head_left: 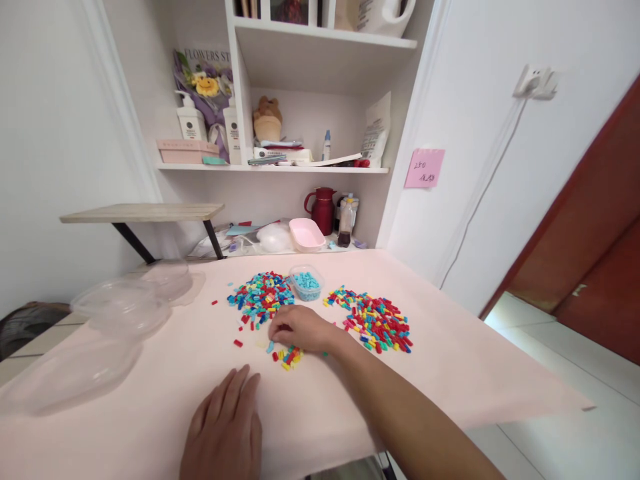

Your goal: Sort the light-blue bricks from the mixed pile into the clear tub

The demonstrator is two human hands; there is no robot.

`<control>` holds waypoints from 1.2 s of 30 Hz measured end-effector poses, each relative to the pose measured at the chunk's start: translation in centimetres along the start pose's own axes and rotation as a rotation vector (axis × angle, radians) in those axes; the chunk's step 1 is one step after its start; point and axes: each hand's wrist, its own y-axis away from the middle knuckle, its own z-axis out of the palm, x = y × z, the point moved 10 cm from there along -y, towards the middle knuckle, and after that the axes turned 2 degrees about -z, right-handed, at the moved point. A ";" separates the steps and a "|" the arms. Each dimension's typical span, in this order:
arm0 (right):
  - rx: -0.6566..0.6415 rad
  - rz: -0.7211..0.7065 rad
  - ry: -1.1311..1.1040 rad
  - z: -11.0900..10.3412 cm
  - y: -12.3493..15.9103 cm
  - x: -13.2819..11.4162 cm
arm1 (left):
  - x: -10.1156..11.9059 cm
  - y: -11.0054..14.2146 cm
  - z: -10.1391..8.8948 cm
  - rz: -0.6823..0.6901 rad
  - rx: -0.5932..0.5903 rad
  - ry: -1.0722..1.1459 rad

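My left hand [225, 427] lies flat on the pink table [450, 373] near its front edge, fingers stretched out, holding nothing. My right hand [299, 328] reaches forward with fingers curled, pinching at small coloured pieces [289, 357] scattered just under it; what it holds is too small to make out. A heap of mixed coloured pieces [261, 297] lies beyond it to the left, and a second heap [376, 321] lies to the right. Between the heaps stands a small clear tub [307, 283] holding light blue pieces.
Several clear plastic lids and bowls [120, 310] sit on the table's left side. Behind the table are a pink dish [307, 235], a dark red jug [323, 209], a bottle [345, 225] and white shelves. A wooden shelf [143, 213] juts out at left. The table's right edge drops to floor.
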 end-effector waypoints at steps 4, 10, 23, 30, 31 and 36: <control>-0.011 -0.013 0.009 0.1 0.0 -0.2 | 0.0 0.0 -0.1 -0.001 0.002 -0.009; -0.020 -0.018 0.025 0.1 0.0 -0.4 | -0.1 0.2 0.2 -0.009 0.002 0.010; -0.032 -0.010 0.015 0.0 0.2 -0.5 | -0.7 0.7 1.2 -0.059 -0.050 0.040; -0.038 -0.022 0.027 0.1 0.1 -0.6 | -0.4 0.4 0.6 -0.035 -0.037 0.031; -0.039 -0.022 0.029 0.1 0.1 -0.6 | -0.4 0.4 0.6 -0.032 -0.034 0.030; -0.040 -0.021 0.044 0.2 0.2 -0.6 | -0.2 0.3 0.5 -0.024 -0.021 0.025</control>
